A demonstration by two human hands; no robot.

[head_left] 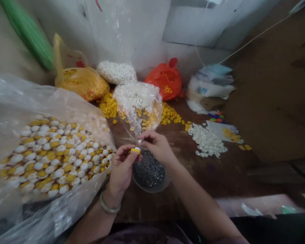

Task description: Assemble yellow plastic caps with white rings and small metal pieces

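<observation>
My left hand (122, 166), with a bangle on its wrist, pinches a small yellow and white piece (135, 150) between thumb and fingers. Just to the right and slightly above, my right hand (156, 146) holds a small white piece (139, 141) at its fingertips. Both hands are close together over the near edge of a clear bag and a round bowl (150, 171) of small dark shiny bits. A large clear bag (58, 152) full of yellow and white pieces lies to the left of my left hand.
Loose yellow pieces (169, 114) and a clear bag of white pieces (138, 95) lie ahead. Behind stand an orange-yellow bag (85, 83), a white-filled bag (117, 72) and a red bag (165, 79). White rings (207, 140) are heaped on the right of the table (188, 169).
</observation>
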